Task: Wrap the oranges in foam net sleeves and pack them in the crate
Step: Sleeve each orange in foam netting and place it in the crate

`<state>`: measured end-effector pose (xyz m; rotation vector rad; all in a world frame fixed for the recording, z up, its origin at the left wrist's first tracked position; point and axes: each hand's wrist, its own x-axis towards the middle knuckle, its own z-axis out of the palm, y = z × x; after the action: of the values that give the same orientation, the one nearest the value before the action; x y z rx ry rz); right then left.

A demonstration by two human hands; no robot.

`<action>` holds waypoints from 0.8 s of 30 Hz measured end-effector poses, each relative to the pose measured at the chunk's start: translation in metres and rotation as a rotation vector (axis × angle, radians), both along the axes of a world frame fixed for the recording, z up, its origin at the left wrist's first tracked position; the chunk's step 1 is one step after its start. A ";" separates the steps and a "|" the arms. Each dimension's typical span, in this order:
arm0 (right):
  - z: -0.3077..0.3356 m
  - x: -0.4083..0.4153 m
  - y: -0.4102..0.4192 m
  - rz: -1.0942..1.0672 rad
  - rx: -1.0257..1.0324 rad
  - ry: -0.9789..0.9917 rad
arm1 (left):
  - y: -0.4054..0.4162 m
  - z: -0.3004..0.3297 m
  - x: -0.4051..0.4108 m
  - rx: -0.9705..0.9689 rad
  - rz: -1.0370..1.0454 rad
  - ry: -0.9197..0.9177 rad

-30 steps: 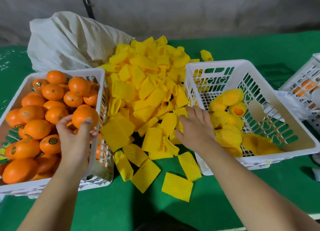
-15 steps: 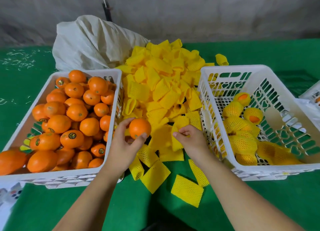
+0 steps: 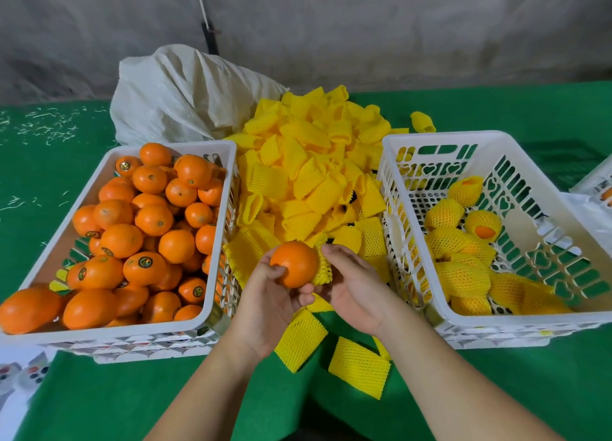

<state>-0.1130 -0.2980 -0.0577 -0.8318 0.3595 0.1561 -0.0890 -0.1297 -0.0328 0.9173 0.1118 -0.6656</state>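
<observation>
Between crates, left hand (image 3: 265, 303) grips orange (image 3: 293, 263); right hand (image 3: 356, 290) pinches foam sleeve (image 3: 324, 268) against it.

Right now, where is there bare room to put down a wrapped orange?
The far right part of the right crate floor is bare; wrapped oranges crowd its near left. The sleeve pile and left crate are crowded.

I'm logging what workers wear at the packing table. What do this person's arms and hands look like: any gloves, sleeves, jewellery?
Both forearms are bare up to the bottom edge of the picture, with no sleeves in view. The left hand and right hand wear no gloves. No rings show on the visible fingers, and no watch, bracelet or band shows on either wrist. Nails look short and unpainted.
</observation>
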 end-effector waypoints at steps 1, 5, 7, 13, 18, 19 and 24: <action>0.002 -0.001 -0.001 0.044 -0.004 -0.033 | 0.001 0.000 -0.001 -0.012 0.004 0.016; 0.004 -0.005 0.000 0.133 -0.098 -0.076 | 0.001 0.000 -0.006 0.071 -0.034 -0.037; 0.006 -0.004 0.003 0.130 -0.274 -0.060 | 0.000 -0.001 -0.006 0.102 -0.032 -0.083; 0.003 0.001 -0.007 0.089 -0.936 -0.118 | -0.006 0.000 -0.005 0.105 -0.060 -0.094; -0.002 0.004 -0.017 0.076 -1.186 -0.177 | -0.010 -0.004 -0.012 0.095 -0.069 -0.073; -0.002 0.004 -0.018 0.148 -1.144 -0.188 | -0.010 -0.005 -0.013 0.089 -0.078 -0.075; -0.002 0.000 -0.016 0.248 -1.066 -0.225 | -0.013 -0.004 -0.012 0.113 -0.128 -0.071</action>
<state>-0.1126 -0.3137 -0.0593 -1.9321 0.0999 0.0915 -0.1010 -0.1425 -0.0370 1.0618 0.0277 -0.7499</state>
